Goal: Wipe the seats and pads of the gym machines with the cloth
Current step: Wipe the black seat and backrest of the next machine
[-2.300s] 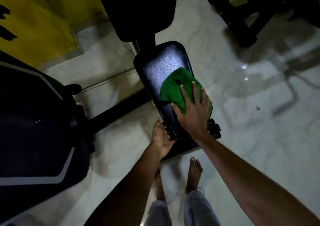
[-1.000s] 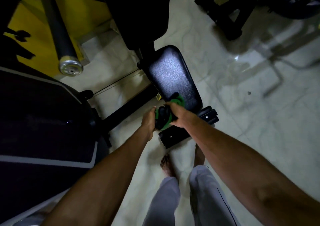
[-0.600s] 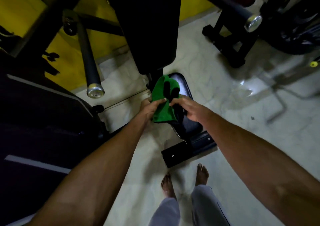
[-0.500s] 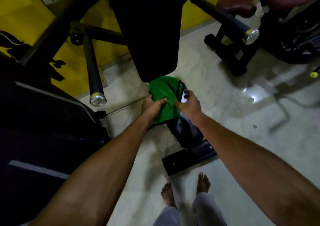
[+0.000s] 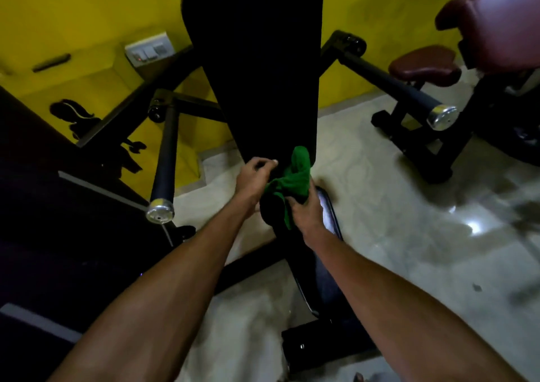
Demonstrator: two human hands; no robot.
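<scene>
Both hands were together at the foot of the back pad (image 5: 254,74). The right hand (image 5: 305,210) gripped the bunched cloth (image 5: 298,174). The left hand (image 5: 252,181) curled beside it, and I couldn't tell whether it held the cloth. The pad's length rose straight above them.

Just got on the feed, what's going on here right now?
A person stands at a black gym machine, holding a bunched green cloth in front of the lower end of its tall back pad, above the seat. The right hand grips the cloth from below. The left hand sits against its left side with fingers curled, but its grip is unclear. The cloth is not laid flat on either pad.
</scene>
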